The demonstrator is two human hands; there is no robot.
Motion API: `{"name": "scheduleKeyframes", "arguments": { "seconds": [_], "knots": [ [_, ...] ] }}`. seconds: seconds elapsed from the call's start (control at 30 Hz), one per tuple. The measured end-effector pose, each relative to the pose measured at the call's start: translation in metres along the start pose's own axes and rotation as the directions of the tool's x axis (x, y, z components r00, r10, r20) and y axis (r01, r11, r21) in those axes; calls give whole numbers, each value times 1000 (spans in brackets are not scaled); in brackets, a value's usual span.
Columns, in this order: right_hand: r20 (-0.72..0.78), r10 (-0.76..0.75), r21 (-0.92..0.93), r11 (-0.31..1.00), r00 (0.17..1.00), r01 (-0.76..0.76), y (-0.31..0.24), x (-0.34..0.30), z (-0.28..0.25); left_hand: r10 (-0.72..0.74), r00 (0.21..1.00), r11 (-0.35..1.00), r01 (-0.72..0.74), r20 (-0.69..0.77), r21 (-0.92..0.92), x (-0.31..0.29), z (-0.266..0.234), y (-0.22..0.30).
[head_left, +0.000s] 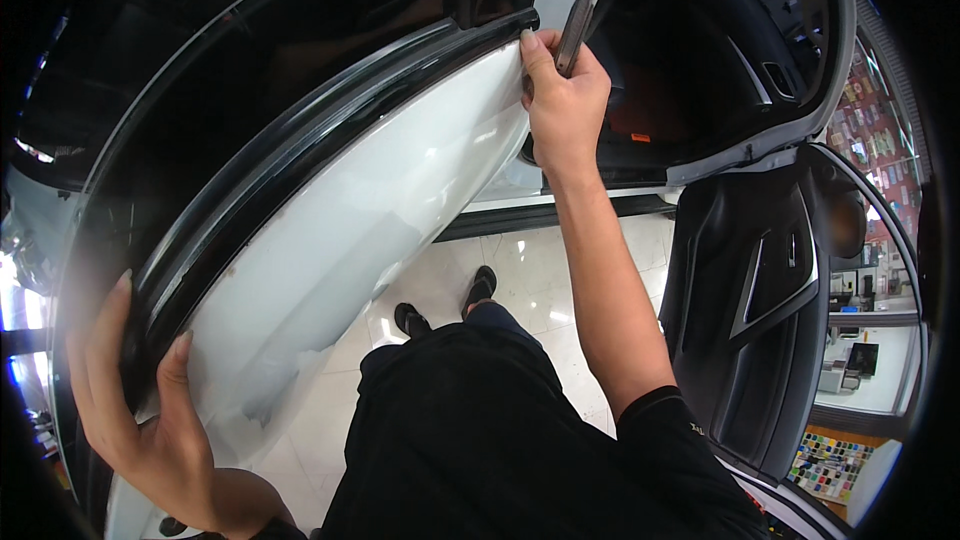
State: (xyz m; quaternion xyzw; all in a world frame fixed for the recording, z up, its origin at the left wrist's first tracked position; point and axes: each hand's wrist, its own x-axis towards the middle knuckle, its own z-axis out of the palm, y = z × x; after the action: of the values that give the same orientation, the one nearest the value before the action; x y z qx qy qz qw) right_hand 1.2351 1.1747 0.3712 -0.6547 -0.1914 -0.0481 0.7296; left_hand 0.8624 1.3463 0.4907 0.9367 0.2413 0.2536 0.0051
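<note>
A white car door point(370, 195) stands open before me, a black window trim strip point(285, 165) running along its upper edge. My left hand point(150, 435) is closed round the near left end of that strip, thumb on the inner side and fingers over the glass side. At the far end, my right hand point(570, 110) has its thumb at the strip's tip, by the door's edge. A grey utility knife point(574, 30) is held in the same hand, sticking up between thumb and fingers. Whether its blade is out, I cannot tell. Dark window glass point(270, 30) rises beyond the strip.
Another open door point(750, 310) with black lining stands at the right. The dark car interior point(690, 60) lies at the far right. Shiny pale floor tiles point(535, 275) are under my feet. Colour samples point(832, 465) and a counter point(870, 370) show behind the right door.
</note>
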Motion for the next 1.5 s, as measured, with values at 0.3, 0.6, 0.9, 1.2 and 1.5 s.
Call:
{"name": "scheduleKeyframes", "arguments": {
  "seconds": [0.3,0.6,0.9,1.2,1.5],
  "knots": [
    [-55,-124,-72,990,991,120,3,2,0,-23,1000,1000,23,-14,5,-2,2,0],
    [-27,-140,-83,987,990,137,4,2,4,-34,999,999,34,7,20,2,-1,7],
    [-10,-16,34,999,1000,16,-9,-3,12,15,996,995,-6,-85,104,2,3,-1],
    [-13,5,103,995,1000,-4,-27,-34,31,-90,992,988,100,-87,119,-10,3,-9],
    [-97,-28,139,989,995,41,-31,-45,21,33,997,999,-33,-68,6,-2,4,-9]
  ]
}}
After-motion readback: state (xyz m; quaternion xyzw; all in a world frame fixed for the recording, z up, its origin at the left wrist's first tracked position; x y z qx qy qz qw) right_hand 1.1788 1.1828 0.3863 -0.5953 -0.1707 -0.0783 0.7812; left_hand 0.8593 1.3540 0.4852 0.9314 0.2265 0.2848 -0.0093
